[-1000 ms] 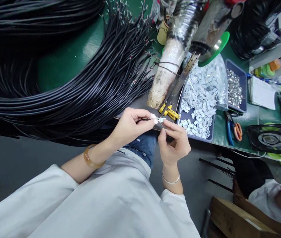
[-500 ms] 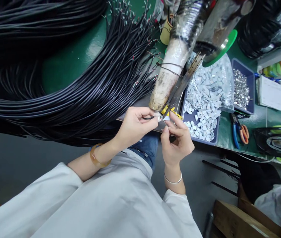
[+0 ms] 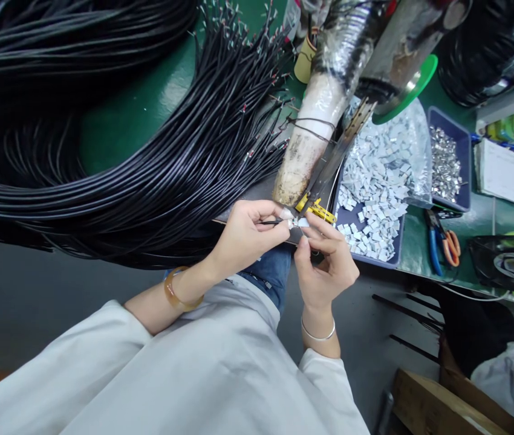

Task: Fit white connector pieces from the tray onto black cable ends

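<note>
My left hand (image 3: 248, 234) pinches a black cable (image 3: 271, 222) close to its end, between thumb and fingers. At the cable's end, small whitish bits and a pale blue tab (image 3: 303, 222) show between my two hands. My right hand (image 3: 327, 258) is curled, its thumb and fingertips drawn together beside the tab. Something thin like a wire seems to lie at those fingertips, too small to make out. Just beyond my fingers is a yellow part (image 3: 315, 208) at the foot of a dark metal bar (image 3: 332, 166).
Thick bundles of black cables (image 3: 157, 157) cover the left of the green table. A whitish wrapped duct (image 3: 305, 139) slants down behind my hands. Rightward are a tray of pale tabs (image 3: 375, 217), a bin of metal pieces (image 3: 445, 160), pliers (image 3: 442, 241) and a paper pad (image 3: 504, 172). A person (image 3: 506, 368) is at lower right.
Both hands have shifted very slightly down in the picture, keeping the cable end between them. The pale tab shows a little more clearly. The view has moved slightly.
</note>
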Available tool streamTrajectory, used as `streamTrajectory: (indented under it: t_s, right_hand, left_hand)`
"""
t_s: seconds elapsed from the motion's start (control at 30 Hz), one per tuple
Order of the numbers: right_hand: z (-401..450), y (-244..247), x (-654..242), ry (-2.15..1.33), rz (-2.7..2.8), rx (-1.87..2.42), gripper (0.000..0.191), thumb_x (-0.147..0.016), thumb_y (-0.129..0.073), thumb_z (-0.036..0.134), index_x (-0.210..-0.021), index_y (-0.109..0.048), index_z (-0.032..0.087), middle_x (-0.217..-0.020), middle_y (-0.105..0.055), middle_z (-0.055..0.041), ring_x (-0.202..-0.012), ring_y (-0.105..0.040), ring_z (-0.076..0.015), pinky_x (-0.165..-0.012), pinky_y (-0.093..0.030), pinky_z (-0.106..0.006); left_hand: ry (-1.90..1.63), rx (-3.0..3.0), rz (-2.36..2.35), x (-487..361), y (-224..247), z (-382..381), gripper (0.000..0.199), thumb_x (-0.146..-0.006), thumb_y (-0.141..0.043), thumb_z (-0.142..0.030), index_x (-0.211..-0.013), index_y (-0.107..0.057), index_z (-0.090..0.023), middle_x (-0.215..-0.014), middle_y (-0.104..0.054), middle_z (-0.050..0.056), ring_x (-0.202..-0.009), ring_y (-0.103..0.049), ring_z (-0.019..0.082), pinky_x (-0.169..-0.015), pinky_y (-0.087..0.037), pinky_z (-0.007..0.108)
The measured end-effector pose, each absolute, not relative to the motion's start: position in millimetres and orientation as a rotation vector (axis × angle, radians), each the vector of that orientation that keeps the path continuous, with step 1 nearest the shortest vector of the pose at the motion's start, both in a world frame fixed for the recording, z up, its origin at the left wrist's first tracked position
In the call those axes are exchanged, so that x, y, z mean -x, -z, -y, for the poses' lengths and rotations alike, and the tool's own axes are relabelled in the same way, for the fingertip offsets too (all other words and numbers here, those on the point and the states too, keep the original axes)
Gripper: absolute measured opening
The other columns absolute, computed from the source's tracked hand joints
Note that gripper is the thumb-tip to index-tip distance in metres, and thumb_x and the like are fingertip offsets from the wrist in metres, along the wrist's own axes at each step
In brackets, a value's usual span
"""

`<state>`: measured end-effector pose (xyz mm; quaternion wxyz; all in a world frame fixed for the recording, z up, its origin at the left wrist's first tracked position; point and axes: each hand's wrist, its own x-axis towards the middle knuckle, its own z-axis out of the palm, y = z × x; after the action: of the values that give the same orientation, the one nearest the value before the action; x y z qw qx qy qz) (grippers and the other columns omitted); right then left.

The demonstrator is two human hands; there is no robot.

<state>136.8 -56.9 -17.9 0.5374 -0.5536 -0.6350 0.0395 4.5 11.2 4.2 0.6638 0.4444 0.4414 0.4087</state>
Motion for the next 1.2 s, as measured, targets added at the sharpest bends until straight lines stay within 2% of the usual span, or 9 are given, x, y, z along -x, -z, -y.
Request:
streamTrajectory:
  t_s: [0.1, 0.2, 0.3, 0.43, 0.63, 0.73, 0.83, 1.0, 1.2]
  right_hand:
    - [58, 18, -136, -0.089, 1.489, 1.333, 0.018, -0.085, -0.068, 0.007, -0.094, -0.064, 0.021, -0.116, -0.077, -0.0068, -0.099, -0.077, -0.0186, -0.084, -0.067, -0.034]
    - [59, 13, -138, -0.171, 1.468, 1.400, 0.014, -0.088, -0.067, 0.011, -0.096, -0.065, 0.022, -0.111, -0.077, -0.0049, -0.095, -0.076, -0.0167, -0.077, -0.065, -0.030]
    - [60, 5, -142, -0.177, 1.442, 1.451, 0.011, -0.089, -0.067, 0.014, -0.095, -0.068, 0.023, -0.096, -0.074, -0.0024, -0.089, -0.072, -0.0156, -0.068, -0.061, -0.028]
    - [62, -9, -146, -0.089, 1.529, 1.483, 0.011, -0.088, -0.071, 0.014, -0.092, -0.070, 0.025, -0.080, -0.065, 0.0019, -0.076, -0.063, -0.0129, -0.066, -0.054, -0.028]
    - [64, -13, -146, -0.324, 1.707, 1.521, 0.008, -0.092, -0.063, 0.014, -0.090, -0.061, 0.022, -0.084, -0.062, 0.0018, -0.078, -0.061, -0.0108, -0.066, -0.053, -0.024]
    - [65, -7, -146, -0.298, 1.630, 1.515, 0.007, -0.095, -0.058, 0.016, -0.095, -0.059, 0.022, -0.086, -0.062, 0.0016, -0.079, -0.064, -0.0106, -0.068, -0.056, -0.024]
    - [65, -1, -145, -0.210, 1.399, 1.447, 0.010, -0.094, -0.060, 0.014, -0.099, -0.060, 0.023, -0.091, -0.067, 0.0008, -0.078, -0.071, -0.0110, -0.068, -0.060, -0.025]
    - [64, 2, -141, -0.192, 1.452, 1.481, 0.006, -0.089, -0.069, 0.017, -0.092, -0.066, 0.021, -0.106, -0.076, -0.0058, -0.093, -0.075, -0.0167, -0.067, -0.063, -0.026]
    - [61, 9, -137, -0.017, 1.551, 1.470, 0.015, -0.087, -0.069, 0.009, -0.095, -0.067, 0.022, -0.107, -0.080, -0.0041, -0.083, -0.075, -0.0121, -0.058, -0.057, -0.020]
  left_hand:
    - [-0.927, -1.024, -0.979, -4, -3, -10, 0.010, -0.067, -0.073, -0.020, -0.071, -0.073, -0.010, -0.062, -0.065, -0.001, -0.056, -0.057, 0.008, -0.054, -0.047, 0.017]
    - [-0.917, -1.056, -0.897, -1, -3, -8, 0.009, -0.071, -0.070, -0.019, -0.071, -0.073, -0.011, -0.065, -0.066, 0.000, -0.056, -0.054, 0.007, -0.054, -0.045, 0.016]
    - [-0.867, -1.091, -0.813, 2, -3, -6, 0.011, -0.075, -0.067, -0.020, -0.072, -0.073, -0.012, -0.066, -0.065, 0.000, -0.058, -0.052, 0.007, -0.055, -0.043, 0.017]
    - [-0.795, -1.141, -0.784, 5, 0, -1, 0.012, -0.076, -0.066, -0.021, -0.073, -0.073, -0.011, -0.063, -0.060, 0.000, -0.058, -0.049, 0.008, -0.053, -0.040, 0.019]
    - [-0.848, -1.269, -0.763, 8, -1, 2, 0.011, -0.075, -0.065, -0.015, -0.070, -0.073, -0.010, -0.060, -0.057, -0.001, -0.054, -0.040, 0.005, -0.048, -0.032, 0.017]
    - [-0.889, -1.256, -0.782, 7, -3, 2, 0.011, -0.073, -0.066, -0.015, -0.071, -0.075, -0.009, -0.056, -0.055, -0.003, -0.049, -0.031, 0.003, -0.044, -0.026, 0.017]
    - [-0.877, -1.188, -0.814, 6, -2, 2, 0.014, -0.074, -0.066, -0.016, -0.076, -0.078, -0.009, -0.053, -0.052, -0.003, -0.047, -0.029, 0.003, -0.042, -0.023, 0.017]
    - [-0.955, -1.247, -0.822, 6, -1, -2, 0.013, -0.074, -0.067, -0.017, -0.072, -0.078, -0.010, -0.062, -0.059, 0.000, -0.051, -0.038, 0.005, -0.045, -0.029, 0.017]
    - [-0.985, -1.327, -0.886, 5, 3, -5, 0.013, -0.078, -0.067, -0.018, -0.075, -0.077, -0.010, -0.059, -0.054, -0.002, -0.052, -0.040, 0.005, -0.050, -0.036, 0.018]
